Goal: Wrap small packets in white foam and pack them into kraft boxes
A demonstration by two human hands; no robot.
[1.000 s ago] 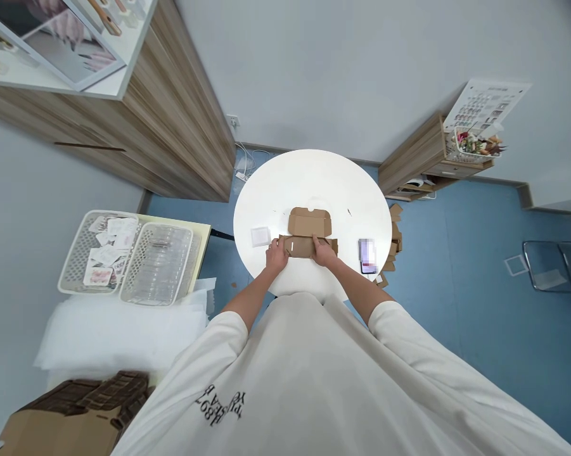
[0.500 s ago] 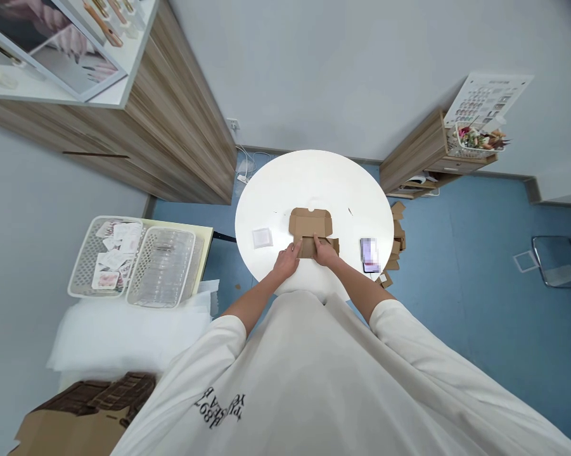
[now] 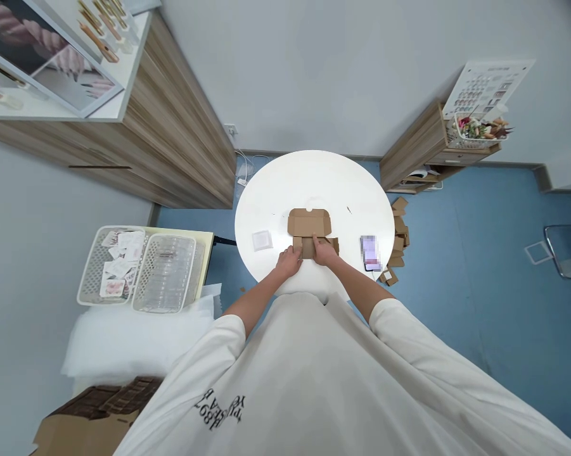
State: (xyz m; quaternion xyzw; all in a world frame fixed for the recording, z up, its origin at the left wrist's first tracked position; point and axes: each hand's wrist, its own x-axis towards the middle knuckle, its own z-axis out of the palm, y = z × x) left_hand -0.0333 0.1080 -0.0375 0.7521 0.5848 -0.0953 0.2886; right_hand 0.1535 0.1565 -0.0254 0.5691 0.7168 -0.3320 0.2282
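A flat brown cardboard box blank point(image 3: 310, 229) lies on the round white table point(image 3: 314, 177), partly folded. My left hand point(image 3: 289, 262) presses on the blank's near left corner with curled fingers. My right hand point(image 3: 324, 252) lies over its near middle, fingers pressing the folded panel down. The far lid flap of the blank lies open and flat. A small white square packet point(image 3: 261, 239) rests on the table to the left of my hands. A phone point(image 3: 369, 253) lies to the right, near the table's rim.
Two white mesh baskets point(image 3: 142, 269) of packets and clear trays stand on a low yellow table at the left. A pile of cardboard blanks point(image 3: 397, 240) lies on the blue floor at the right. An open carton point(image 3: 95, 411) stands at the lower left. Wooden cabinets flank the table.
My left hand has folded the left side flap inward and moved right, closer to my right hand. The blank now looks narrower at its near edge.
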